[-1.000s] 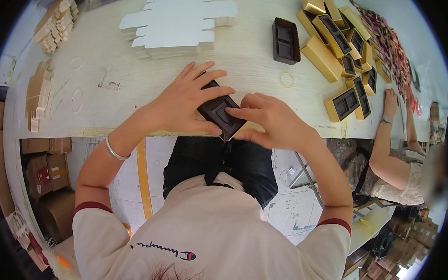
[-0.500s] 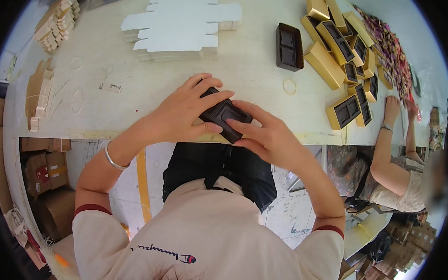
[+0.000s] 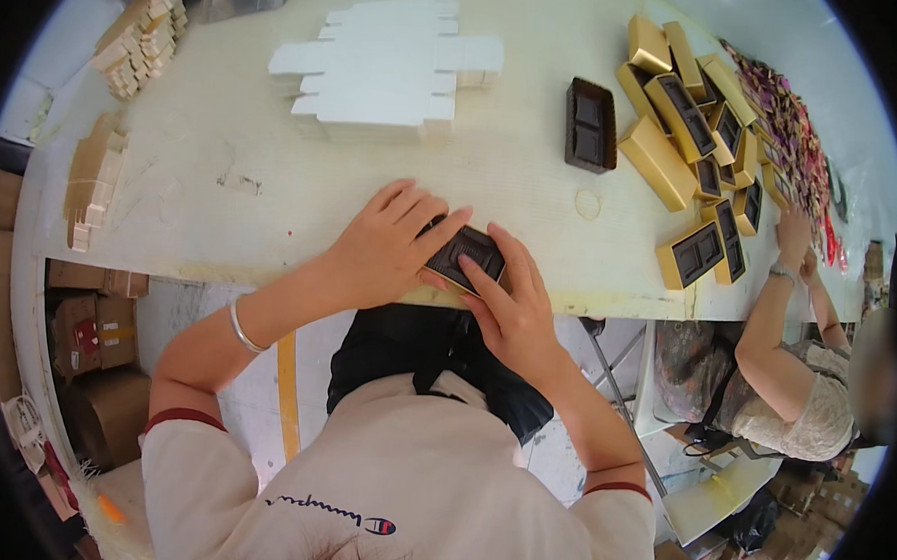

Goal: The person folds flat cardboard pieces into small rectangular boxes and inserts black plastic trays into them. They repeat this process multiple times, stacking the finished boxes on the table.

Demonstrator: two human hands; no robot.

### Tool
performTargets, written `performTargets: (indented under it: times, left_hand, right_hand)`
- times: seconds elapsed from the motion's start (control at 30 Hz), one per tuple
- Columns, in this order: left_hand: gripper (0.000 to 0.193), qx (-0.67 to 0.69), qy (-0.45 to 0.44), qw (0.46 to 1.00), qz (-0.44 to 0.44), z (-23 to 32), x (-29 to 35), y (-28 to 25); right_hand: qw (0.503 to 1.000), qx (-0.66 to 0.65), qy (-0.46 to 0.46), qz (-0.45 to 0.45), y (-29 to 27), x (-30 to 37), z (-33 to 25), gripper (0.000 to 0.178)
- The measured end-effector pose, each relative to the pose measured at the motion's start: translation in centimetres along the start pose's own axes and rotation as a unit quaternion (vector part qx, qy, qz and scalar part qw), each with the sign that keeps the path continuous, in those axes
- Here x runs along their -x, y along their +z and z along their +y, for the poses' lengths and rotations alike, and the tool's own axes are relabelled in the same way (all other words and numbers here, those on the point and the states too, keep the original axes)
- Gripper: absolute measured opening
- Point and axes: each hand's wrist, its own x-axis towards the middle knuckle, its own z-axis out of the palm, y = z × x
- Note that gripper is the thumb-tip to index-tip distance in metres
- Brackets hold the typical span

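Observation:
Near the front edge of the table, both hands are around a small black compartment tray [image 3: 480,248] with a thin gold edge along its side. My left hand [image 3: 392,243] is closed on its left end, its fingers reaching over the top. My right hand [image 3: 515,308] grips the right end, one finger pressing down into a recess of the tray. The hands hide most of the tray's left part and underside, so whether a whole gold box surrounds it I cannot tell. Farther off to the right, a separate black tray [image 3: 589,126] lies by itself.
Gold boxes with black inserts [image 3: 692,253] are heaped at the right, beside a pile of colourful ribbons [image 3: 790,135]. White flat cartons [image 3: 378,67] are stacked at the back. Bundled card pieces [image 3: 94,189] lie at the left. A co-worker's arm [image 3: 767,314] reaches onto the table at the right.
The tray has turned to lie flatter, and a gold edge now shows along it. My right hand has shifted round its right end. The co-worker's hands have moved lower beside the ribbons.

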Motion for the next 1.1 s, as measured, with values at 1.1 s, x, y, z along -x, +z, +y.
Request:
performTargets:
  times: [1.1]
  left_hand:
    - [0.033, 0.107, -0.168, 0.979, -0.033, -11.0, -3.5, -7.5]
  right_hand:
    - [0.993, 0.023, 0.065, 0.095, -5.2, 0.0, 4.1, 0.031]
